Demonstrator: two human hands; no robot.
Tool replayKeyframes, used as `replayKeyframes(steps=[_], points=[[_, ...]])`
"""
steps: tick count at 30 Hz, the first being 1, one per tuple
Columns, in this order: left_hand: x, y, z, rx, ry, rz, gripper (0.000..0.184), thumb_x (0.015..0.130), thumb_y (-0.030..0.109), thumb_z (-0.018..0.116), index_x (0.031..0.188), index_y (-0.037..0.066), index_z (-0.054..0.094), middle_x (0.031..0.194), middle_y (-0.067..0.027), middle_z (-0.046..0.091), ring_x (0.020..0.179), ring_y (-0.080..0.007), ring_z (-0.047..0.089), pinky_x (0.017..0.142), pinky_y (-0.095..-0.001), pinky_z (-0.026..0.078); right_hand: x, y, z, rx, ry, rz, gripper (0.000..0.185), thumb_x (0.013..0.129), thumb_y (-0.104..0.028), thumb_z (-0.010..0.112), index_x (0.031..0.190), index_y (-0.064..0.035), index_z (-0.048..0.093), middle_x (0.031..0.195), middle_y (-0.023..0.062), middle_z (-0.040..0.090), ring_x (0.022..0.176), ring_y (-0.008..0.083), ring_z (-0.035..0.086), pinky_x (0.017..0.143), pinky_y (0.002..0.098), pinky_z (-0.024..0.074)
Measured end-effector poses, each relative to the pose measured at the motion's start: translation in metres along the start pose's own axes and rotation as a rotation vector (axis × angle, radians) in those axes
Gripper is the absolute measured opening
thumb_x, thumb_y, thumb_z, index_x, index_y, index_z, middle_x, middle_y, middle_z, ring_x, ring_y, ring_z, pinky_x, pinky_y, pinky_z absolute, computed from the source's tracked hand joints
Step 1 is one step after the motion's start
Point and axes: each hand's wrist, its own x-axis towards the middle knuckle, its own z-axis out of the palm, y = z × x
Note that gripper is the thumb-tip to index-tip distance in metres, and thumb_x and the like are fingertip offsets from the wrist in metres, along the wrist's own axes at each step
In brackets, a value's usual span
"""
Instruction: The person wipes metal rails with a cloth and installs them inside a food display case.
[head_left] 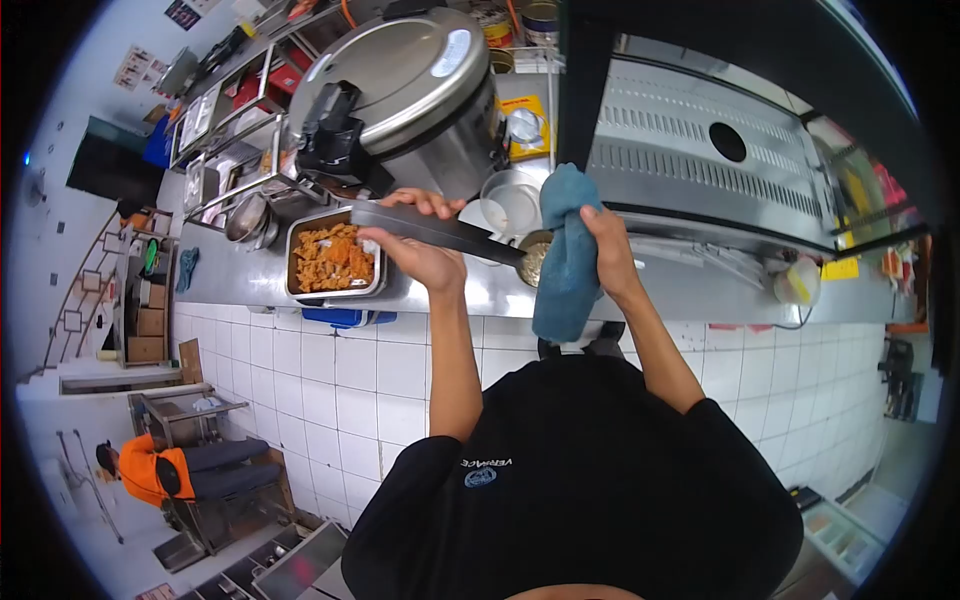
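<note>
My left hand [425, 258] is closed around a long dark flat bar [440, 230], its fingers on the far side and its thumb near the wide left end. The bar narrows toward the right, and its exact kind is unclear. Bunched in my right hand [612, 255] is a teal cloth [566, 265], hanging over the counter's front edge. Between the bar's right end and the cloth shows part of a round container [535, 262] with grainy pale contents. A metal tray [378, 275] of orange-brown fried pieces [330, 258] sits left of my left hand.
A large lidded steel cooker [440, 130] stands behind my left hand. A clear plastic tub [512, 200] is beside it. At the right rises a black-framed steel cabinet [700, 140]. Below runs a white tiled counter front [400, 390]. A person in orange [155, 475] is at far left.
</note>
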Motion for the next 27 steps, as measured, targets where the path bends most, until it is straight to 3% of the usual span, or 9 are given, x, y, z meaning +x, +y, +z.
replayKeyframes(steps=[5, 7, 12, 15, 17, 19, 21, 23, 27], points=[[-0.002, -0.002, 0.009, -0.101, 0.102, -0.103, 0.069, 0.091, 0.074, 0.020, 0.095, 0.010, 0.045, 0.078, -0.0038, 0.042, 0.062, -0.0160, 0.046, 0.061, -0.0354, 0.051, -0.011, -0.031, 0.043, -0.693, -0.176, -0.364, 0.041, 0.086, -0.031, 0.065, 0.117, -0.0039, 0.062, 0.109, 0.0220, 0.057, 0.104, 0.0378, 0.057, 0.092, 0.0400, 0.0447], [-0.002, 0.000, 0.004, -0.062, -0.082, -0.160, 0.068, 0.090, 0.073, 0.022, 0.094, 0.010, 0.045, 0.077, -0.0035, 0.041, 0.060, -0.0143, 0.045, 0.055, -0.0314, 0.049, -0.004, -0.024, 0.049, -0.730, -0.233, -0.338, 0.041, 0.083, -0.028, 0.069, 0.119, -0.0081, 0.062, 0.108, 0.0226, 0.054, 0.105, 0.0405, 0.055, 0.090, 0.0432, 0.0453], [0.006, 0.018, 0.015, 0.025, -0.064, -0.080, 0.064, 0.092, 0.070, 0.024, 0.087, 0.010, 0.045, 0.074, 0.0000, 0.040, 0.053, -0.0100, 0.039, 0.036, -0.0220, 0.031, 0.005, -0.004, 0.046, -0.681, -0.341, -0.297, 0.046, 0.083, -0.036, 0.071, 0.114, -0.0044, 0.063, 0.109, 0.0242, 0.057, 0.100, 0.0389, 0.058, 0.087, 0.0444, 0.0458], [0.013, 0.024, 0.010, -0.022, -0.006, -0.014, 0.063, 0.093, 0.069, 0.024, 0.086, 0.010, 0.045, 0.073, 0.0002, 0.039, 0.054, -0.0100, 0.039, 0.036, -0.0216, 0.031, 0.011, -0.011, 0.020, -0.862, -0.331, -0.220, 0.048, 0.082, -0.039, 0.072, 0.108, 0.0008, 0.063, 0.107, 0.0226, 0.060, 0.098, 0.0360, 0.060, 0.087, 0.0432, 0.0464], [0.026, 0.034, -0.002, -0.066, -0.017, 0.024, 0.062, 0.094, 0.068, 0.025, 0.086, 0.010, 0.045, 0.074, 0.0003, 0.040, 0.055, -0.0102, 0.039, 0.039, -0.0213, 0.032, 0.005, -0.043, 0.012, -0.844, -0.330, -0.115, 0.050, 0.083, -0.039, 0.071, 0.105, 0.0049, 0.063, 0.103, 0.0224, 0.063, 0.094, 0.0346, 0.063, 0.085, 0.0407, 0.0486], [0.030, 0.036, -0.009, -0.066, -0.040, 0.091, 0.062, 0.094, 0.068, 0.024, 0.087, 0.011, 0.046, 0.074, 0.0002, 0.040, 0.057, -0.0101, 0.039, 0.045, -0.0216, 0.035, -0.013, -0.061, 0.019, -0.386, -0.123, 0.047, 0.048, 0.083, -0.037, 0.070, 0.103, 0.0059, 0.064, 0.095, 0.0218, 0.064, 0.085, 0.0338, 0.064, 0.081, 0.0392, 0.0505], [0.025, 0.029, -0.002, -0.150, -0.077, 0.054, 0.064, 0.094, 0.068, 0.022, 0.088, 0.010, 0.046, 0.074, -0.0009, 0.040, 0.058, -0.0111, 0.041, 0.049, -0.0238, 0.039, -0.026, -0.058, 0.046, -0.328, -0.165, -0.053, 0.044, 0.082, -0.032, 0.069, 0.107, 0.0039, 0.065, 0.091, 0.0219, 0.063, 0.080, 0.0340, 0.064, 0.075, 0.0397, 0.0513], [0.013, 0.018, 0.015, -0.085, -0.194, 0.112, 0.067, 0.093, 0.070, 0.016, 0.090, 0.009, 0.044, 0.076, -0.0032, 0.042, 0.055, -0.0139, 0.044, 0.053, -0.0304, 0.049, -0.031, -0.060, 0.075, -0.705, -0.315, -0.397, 0.045, 0.080, -0.029, 0.068, 0.113, 0.0003, 0.064, 0.092, 0.0226, 0.062, 0.080, 0.0360, 0.063, 0.075, 0.0425, 0.0512], [0.012, 0.023, 0.026, -0.052, -0.164, 0.130, 0.070, 0.092, 0.072, 0.018, 0.089, 0.007, 0.044, 0.074, -0.0033, 0.043, 0.055, -0.0146, 0.045, 0.053, -0.0323, 0.050, -0.028, -0.065, 0.097, -0.741, -0.233, -0.450, 0.050, 0.079, -0.028, 0.067, 0.123, -0.0034, 0.060, 0.094, 0.0245, 0.062, 0.084, 0.0392, 0.062, 0.076, 0.0448, 0.0512]])
